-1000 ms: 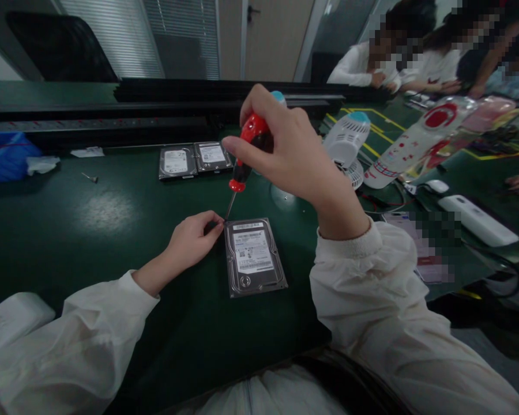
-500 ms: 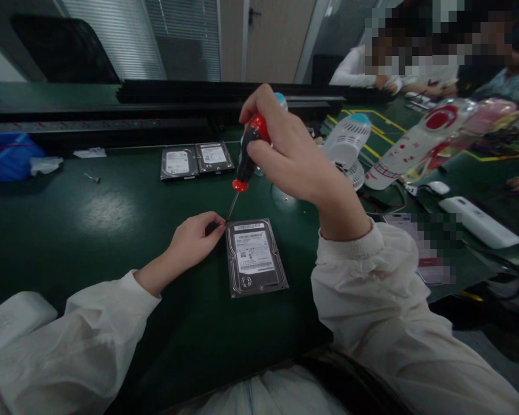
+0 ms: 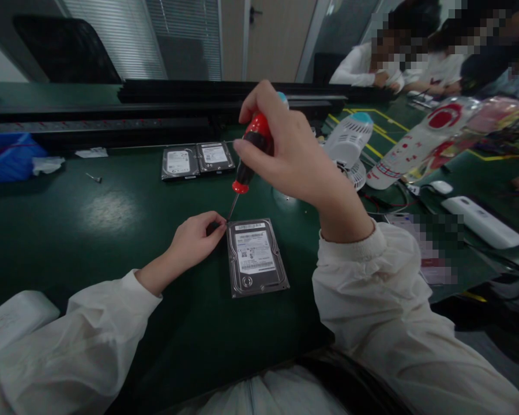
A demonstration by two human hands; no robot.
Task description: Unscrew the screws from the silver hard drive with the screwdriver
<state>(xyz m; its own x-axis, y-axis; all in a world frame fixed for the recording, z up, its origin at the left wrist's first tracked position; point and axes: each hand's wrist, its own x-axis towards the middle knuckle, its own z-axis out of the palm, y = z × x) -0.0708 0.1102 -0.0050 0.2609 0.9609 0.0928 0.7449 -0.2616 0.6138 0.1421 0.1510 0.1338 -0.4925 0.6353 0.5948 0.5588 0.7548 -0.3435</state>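
A hard disk drive (image 3: 256, 259) lies label up on the green table. My right hand (image 3: 292, 153) is wrapped round the red and black handle of a screwdriver (image 3: 249, 154), held tilted above the drive. Its thin shaft points down to the drive's far left corner. At that same corner, my left hand (image 3: 199, 237) has thumb and fingertips pinched together beside the screwdriver tip. Whatever sits between those fingertips is too small to make out.
Two more hard drives (image 3: 198, 160) lie side by side farther back. A small screw-like piece (image 3: 93, 177) and a blue bin (image 3: 8, 157) are at left. To the right stand a white fan (image 3: 348, 138) and a bottle (image 3: 406, 150), near a white power bank-like block (image 3: 482, 221).
My right thumb has shifted left across the screwdriver handle, and the handle seems slightly turned. My left hand and the drive stay in place.
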